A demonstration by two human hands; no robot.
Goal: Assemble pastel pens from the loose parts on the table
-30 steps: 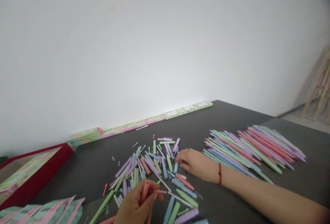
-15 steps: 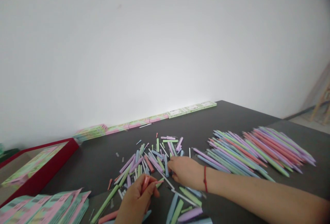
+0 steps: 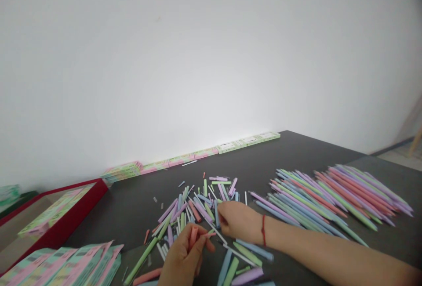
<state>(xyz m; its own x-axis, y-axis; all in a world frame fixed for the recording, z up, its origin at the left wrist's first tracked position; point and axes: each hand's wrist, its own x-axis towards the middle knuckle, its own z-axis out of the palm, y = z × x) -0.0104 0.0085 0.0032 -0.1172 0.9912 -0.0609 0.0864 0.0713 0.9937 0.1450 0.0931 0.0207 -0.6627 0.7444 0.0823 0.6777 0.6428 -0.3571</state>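
Note:
My left hand (image 3: 184, 256) is low in the middle, its fingers closed round a pink pen barrel (image 3: 193, 236) with a thin pink tip poking out to the right. My right hand (image 3: 238, 221), with a red string at the wrist, lies fingers-down on a scattered heap of pastel pen parts (image 3: 198, 207): barrels, caps and white refills in green, blue, purple and pink. Its fingertips curl over parts at the heap's right side; what they pinch is hidden.
A long row of assembled pastel pens (image 3: 329, 196) lies on the dark table (image 3: 132, 202) to the right. Flat pink and green packets (image 3: 66, 268) sit at the lower left, a red tray (image 3: 62, 224) holds more, and boxes (image 3: 184, 158) line the wall.
My right hand has slid a little left into the heap. The left hand keeps the pink barrel and has shifted slightly right. The camera has panned a bit.

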